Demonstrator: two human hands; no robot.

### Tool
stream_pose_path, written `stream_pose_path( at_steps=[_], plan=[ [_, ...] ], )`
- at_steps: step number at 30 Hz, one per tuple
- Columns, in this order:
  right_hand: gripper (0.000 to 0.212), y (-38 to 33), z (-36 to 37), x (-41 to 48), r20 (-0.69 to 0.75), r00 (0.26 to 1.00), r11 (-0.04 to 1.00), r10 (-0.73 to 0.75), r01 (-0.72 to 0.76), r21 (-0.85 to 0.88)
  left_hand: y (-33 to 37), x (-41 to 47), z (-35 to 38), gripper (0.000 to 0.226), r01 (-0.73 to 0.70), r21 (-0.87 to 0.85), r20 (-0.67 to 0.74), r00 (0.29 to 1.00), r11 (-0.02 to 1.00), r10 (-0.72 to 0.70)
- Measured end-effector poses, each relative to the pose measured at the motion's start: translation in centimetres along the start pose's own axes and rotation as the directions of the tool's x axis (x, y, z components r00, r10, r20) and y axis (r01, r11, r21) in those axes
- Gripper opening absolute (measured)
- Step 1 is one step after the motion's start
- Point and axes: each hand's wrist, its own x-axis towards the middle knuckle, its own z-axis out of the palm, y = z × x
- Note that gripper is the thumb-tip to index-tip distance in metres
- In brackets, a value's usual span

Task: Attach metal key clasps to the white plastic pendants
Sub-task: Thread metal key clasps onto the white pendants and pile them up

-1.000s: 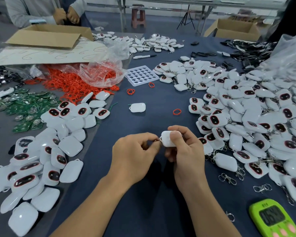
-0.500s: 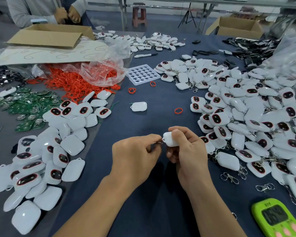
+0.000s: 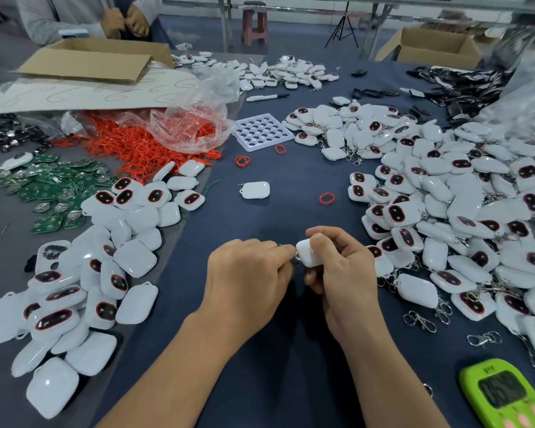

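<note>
In the head view, both hands meet over the middle of the table (image 3: 291, 375), nearer its front edge. The right hand (image 3: 346, 276) curls its fingers round a white pendant (image 3: 307, 254) and holds it off the cloth. The left hand (image 3: 247, 282) pinches a metal clasp (image 3: 294, 258) against the pendant's left end; the fingertips hide most of the clasp.

Bare pendants (image 3: 84, 288) lie heaped toward the left edge, and pendants with clasps (image 3: 464, 217) toward the right edge. Spare clasps (image 3: 419, 319) lie near the front right corner, beside a green timer (image 3: 504, 396).

The step in hand looks like threading the clasp through the pendant's loop. I cannot tell whether it is through yet. The next move probably calls for a steady pendant while the left fingers work the ring fully round.
</note>
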Motion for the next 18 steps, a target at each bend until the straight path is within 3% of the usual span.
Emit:
stream_pose_path(
  at_steps=[6,13,18],
  plan=[
    [0.024,-0.07,0.02,0.09,-0.004,1.000,1.000,0.002,-0.001,0.007,0.10,-0.23,0.52,0.023,0.074,0.020,-0.056,0.996,0.997,-0.073],
    [0.015,0.11,-0.23,0.20,0.005,1.000,1.000,0.008,-0.008,-0.008,-0.51,-0.14,0.74,0.014,-0.004,-0.034,-0.158,0.987,0.999,-0.001],
    [0.014,0.06,-0.29,0.32,0.008,1.000,1.000,0.005,-0.005,0.000,-0.46,-0.29,0.48,0.023,-0.011,-0.117,-0.150,0.989,0.993,-0.007]
  ],
)
